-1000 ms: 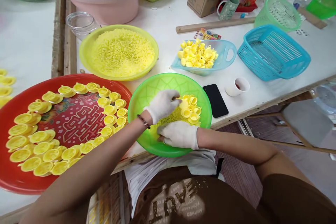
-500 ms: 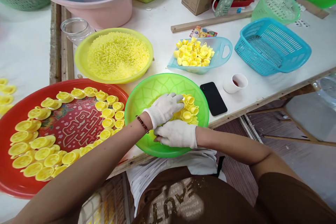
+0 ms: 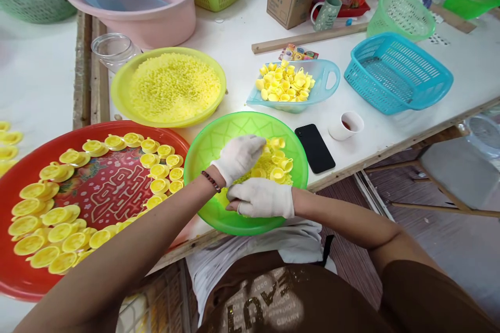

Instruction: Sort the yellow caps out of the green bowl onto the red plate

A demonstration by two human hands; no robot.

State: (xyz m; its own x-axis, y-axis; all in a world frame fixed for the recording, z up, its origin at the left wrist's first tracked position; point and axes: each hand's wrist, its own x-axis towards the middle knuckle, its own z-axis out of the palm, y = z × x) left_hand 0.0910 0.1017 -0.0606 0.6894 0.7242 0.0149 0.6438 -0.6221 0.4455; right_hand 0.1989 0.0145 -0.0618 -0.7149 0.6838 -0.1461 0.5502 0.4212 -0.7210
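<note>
Both gloved hands work inside a bright green plastic bowl (image 3: 250, 124). My left hand (image 3: 238, 158), with a beaded bracelet at the wrist, has its fingertips drawn together at a heap of small yellow pellets (image 3: 262, 162). Yellow plastic caps (image 3: 278, 166) lie beside the heap. My right hand (image 3: 260, 197) is curled low in the bowl, and any item inside either glove is hidden. To the left, a red tray (image 3: 117, 130) bears rows of larger yellow caps (image 3: 74, 213).
A yellow-green plate of pellets (image 3: 167, 88), a blue scoop tray of caps (image 3: 322, 78), a black phone (image 3: 314, 148) and a white cup (image 3: 346, 126) stand near the bowl. Farther back are a teal basket (image 3: 398, 73) and a pink basin (image 3: 156, 26).
The whole view has drifted slightly left. My left hand has shifted a little toward the upper left of the bowl, and the caps beside it sit slightly differently.
</note>
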